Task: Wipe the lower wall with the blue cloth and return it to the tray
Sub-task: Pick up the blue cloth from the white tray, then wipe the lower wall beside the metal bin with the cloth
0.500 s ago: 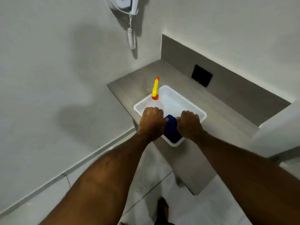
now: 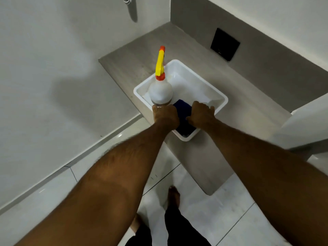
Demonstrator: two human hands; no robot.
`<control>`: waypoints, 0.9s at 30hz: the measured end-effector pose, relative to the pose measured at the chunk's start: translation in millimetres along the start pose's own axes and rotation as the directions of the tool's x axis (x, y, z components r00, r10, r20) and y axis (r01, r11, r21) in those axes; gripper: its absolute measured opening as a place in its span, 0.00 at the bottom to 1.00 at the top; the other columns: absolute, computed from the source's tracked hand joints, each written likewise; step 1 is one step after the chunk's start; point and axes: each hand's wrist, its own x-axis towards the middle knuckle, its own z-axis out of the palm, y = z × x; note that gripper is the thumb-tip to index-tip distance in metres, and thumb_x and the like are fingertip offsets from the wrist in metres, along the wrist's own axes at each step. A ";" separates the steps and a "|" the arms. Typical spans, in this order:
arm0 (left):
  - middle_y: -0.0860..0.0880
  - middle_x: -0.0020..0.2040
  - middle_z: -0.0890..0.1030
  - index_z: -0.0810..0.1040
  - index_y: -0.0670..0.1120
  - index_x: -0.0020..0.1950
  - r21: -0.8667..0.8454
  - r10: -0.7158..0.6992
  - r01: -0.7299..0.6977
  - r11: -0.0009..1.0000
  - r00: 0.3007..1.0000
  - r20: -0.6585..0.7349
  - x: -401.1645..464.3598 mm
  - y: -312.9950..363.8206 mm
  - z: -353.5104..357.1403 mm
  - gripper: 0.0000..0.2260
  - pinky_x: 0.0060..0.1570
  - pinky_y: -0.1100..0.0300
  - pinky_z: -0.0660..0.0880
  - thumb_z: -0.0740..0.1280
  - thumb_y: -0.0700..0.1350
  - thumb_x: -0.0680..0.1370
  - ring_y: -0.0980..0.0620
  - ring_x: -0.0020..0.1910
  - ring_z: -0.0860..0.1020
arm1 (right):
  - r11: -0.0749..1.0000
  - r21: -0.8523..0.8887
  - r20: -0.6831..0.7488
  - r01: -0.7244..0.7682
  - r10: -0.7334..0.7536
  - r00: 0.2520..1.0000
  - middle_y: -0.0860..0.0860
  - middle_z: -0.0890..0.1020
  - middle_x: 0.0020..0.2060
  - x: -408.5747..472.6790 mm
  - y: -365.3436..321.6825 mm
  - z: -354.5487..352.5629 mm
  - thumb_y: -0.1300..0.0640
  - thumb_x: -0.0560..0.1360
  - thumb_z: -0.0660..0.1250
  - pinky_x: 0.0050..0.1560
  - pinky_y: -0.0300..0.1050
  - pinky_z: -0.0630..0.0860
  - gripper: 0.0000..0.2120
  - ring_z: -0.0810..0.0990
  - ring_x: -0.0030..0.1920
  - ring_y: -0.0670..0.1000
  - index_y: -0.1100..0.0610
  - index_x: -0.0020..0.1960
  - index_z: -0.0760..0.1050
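Observation:
The blue cloth [image 2: 183, 119] lies in the near corner of the white tray [image 2: 219, 96] on the grey ledge. My left hand [image 2: 166, 116] covers the cloth's left edge and the tray's near rim, its fingers curled down just before the spray bottle [image 2: 160, 93]. On the cloth's right side rests my right hand [image 2: 201, 113], thumb across the fabric and fingers spread into the tray. Both sets of fingertips are hidden. The lower wall [image 2: 53, 103] stands to the left.
The grey ledge [image 2: 248, 103] runs along the back wall with a black plate [image 2: 225, 44] on its upstand. White floor tiles [image 2: 204, 201] lie below, with my bare foot [image 2: 174, 196] on them. A white fixture [image 2: 308, 125] juts in at right.
Both hands have shifted slightly deeper into the tray and lower over the cloth. My right fingers have spread. The spray bottle's body now shows beyond my left hand.

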 end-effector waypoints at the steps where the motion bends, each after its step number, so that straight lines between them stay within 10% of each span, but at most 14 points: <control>1: 0.45 0.52 0.82 0.79 0.44 0.53 -0.024 -0.008 0.007 1.000 0.999 -0.033 1.8 0.7 1.8 0.10 0.61 0.48 0.69 0.69 0.47 0.74 0.43 0.56 0.78 | 0.999 0.046 0.007 -0.014 0.013 1.000 0.59 0.81 0.54 3.3 -0.6 -1.3 0.55 0.71 0.72 0.66 0.59 0.66 0.18 0.78 0.57 0.62 0.61 0.56 0.73; 7: 0.42 0.54 0.83 0.79 0.42 0.56 -0.379 -0.020 -0.035 0.925 0.990 -0.141 -5.6 3.0 -15.6 0.11 0.57 0.46 0.78 0.67 0.46 0.77 0.41 0.55 0.81 | 0.842 0.530 -0.087 -0.100 0.171 0.981 0.62 0.82 0.46 -7.3 -14.5 -39.0 0.60 0.70 0.70 0.54 0.50 0.78 0.15 0.82 0.51 0.62 0.66 0.54 0.79; 14: 0.44 0.58 0.78 0.75 0.42 0.64 -0.731 -0.085 -0.252 0.634 0.917 -0.390 -94.7 -42.4 -63.9 0.14 0.54 0.65 0.70 0.65 0.41 0.78 0.56 0.53 0.72 | 0.569 0.822 -0.147 -0.004 0.219 0.965 0.53 0.80 0.47 -99.9 -66.2 -85.1 0.62 0.70 0.70 0.50 0.50 0.81 0.13 0.81 0.49 0.55 0.55 0.55 0.75; 20: 0.42 0.58 0.80 0.75 0.42 0.62 -0.989 -0.019 -0.037 0.144 0.999 -0.040 -169.8 -159.3 -43.0 0.12 0.51 0.51 0.83 0.64 0.36 0.79 0.47 0.54 0.82 | 0.503 0.855 0.151 -0.123 -0.016 0.988 0.50 0.83 0.50 -167.9 -129.0 -31.1 0.55 0.67 0.78 0.48 0.51 0.83 0.19 0.83 0.48 0.52 0.53 0.56 0.76; 23: 0.43 0.59 0.79 0.74 0.43 0.63 -0.963 0.044 0.069 0.262 0.995 0.084 -186.1 -207.8 -8.8 0.13 0.52 0.54 0.82 0.64 0.37 0.79 0.47 0.55 0.81 | 0.469 0.860 0.239 -0.203 -0.018 0.971 0.55 0.86 0.46 -181.8 -154.6 22.1 0.61 0.68 0.77 0.46 0.55 0.84 0.15 0.85 0.46 0.57 0.56 0.52 0.79; 27: 0.42 0.69 0.72 0.65 0.41 0.74 -0.696 -0.121 0.162 0.699 0.987 0.108 -194.3 -264.0 75.2 0.25 0.62 0.57 0.71 0.64 0.49 0.80 0.47 0.65 0.74 | 0.585 0.763 0.284 -0.275 0.080 0.956 0.57 0.84 0.43 -168.4 -181.4 112.3 0.65 0.70 0.73 0.37 0.50 0.83 0.09 0.84 0.44 0.58 0.56 0.46 0.77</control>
